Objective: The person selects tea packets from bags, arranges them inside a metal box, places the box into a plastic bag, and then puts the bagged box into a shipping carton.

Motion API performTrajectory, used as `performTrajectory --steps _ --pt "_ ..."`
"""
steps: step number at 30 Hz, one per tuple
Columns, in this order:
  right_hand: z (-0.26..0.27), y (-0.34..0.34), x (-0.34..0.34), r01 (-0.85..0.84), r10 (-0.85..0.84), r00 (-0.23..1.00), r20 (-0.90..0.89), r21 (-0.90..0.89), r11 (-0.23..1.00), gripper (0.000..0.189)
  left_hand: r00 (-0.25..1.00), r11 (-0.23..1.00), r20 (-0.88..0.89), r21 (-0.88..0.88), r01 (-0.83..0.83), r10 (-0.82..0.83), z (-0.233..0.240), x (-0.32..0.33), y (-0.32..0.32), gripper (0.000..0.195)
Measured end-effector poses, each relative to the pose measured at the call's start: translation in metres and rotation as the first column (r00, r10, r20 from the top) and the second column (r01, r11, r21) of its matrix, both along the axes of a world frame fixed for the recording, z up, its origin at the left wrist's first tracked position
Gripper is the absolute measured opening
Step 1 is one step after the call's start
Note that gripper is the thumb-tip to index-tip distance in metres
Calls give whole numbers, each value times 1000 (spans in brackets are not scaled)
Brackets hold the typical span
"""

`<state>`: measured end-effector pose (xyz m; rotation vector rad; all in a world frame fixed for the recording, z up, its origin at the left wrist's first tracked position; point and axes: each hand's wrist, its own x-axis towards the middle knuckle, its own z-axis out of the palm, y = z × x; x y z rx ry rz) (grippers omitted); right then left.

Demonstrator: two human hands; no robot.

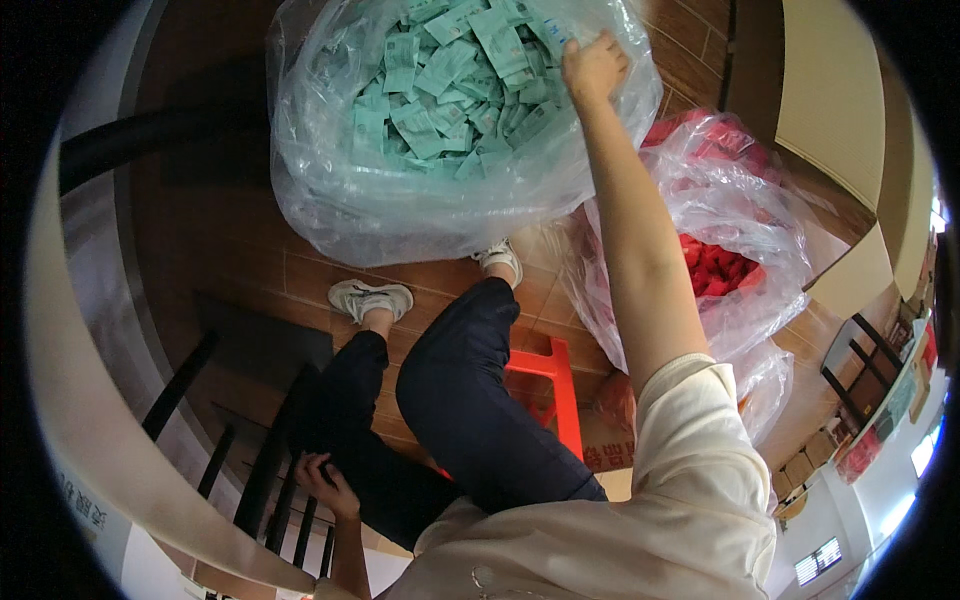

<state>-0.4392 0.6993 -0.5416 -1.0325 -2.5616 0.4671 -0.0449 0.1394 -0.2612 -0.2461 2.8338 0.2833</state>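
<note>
My right hand (598, 67) is at the right inner side of a large clear plastic bag (360, 210), its fingers bent over the film; whether they pinch it cannot be told. Many small pale green printed packets (450, 97) fill the bag. Down by my left thigh is my left hand (328, 484), with its fingers curled and a small dark thing or gap between them that I cannot make out.
To the right stands another clear bag (765, 322) with red packets (716, 266), beside an open cardboard box (832, 112). A red plastic stool (562, 382) is by my legs. Black metal bars (262, 472) and a pale curved edge (97, 390) lie on the left.
</note>
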Motion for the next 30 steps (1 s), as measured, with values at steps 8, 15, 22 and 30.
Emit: performTrajectory --steps 8,15,22,30 --pt "-43 -84 -20 -260 283 927 245 -121 958 104 999 999 1 4 -54 54 -2 0 2 31" --pt "-84 -29 -7 -267 385 840 382 -325 907 73 999 999 -16 19 -30 31 -6 0 -2 36" --pt "-48 -16 39 -412 519 514 683 -334 848 64 999 999 -29 28 -23 24 -1 -7 0 34" --pt "-29 -50 99 -726 428 -64 902 -336 600 65 999 996 -14 75 -37 38 -1 -8 -1 27"
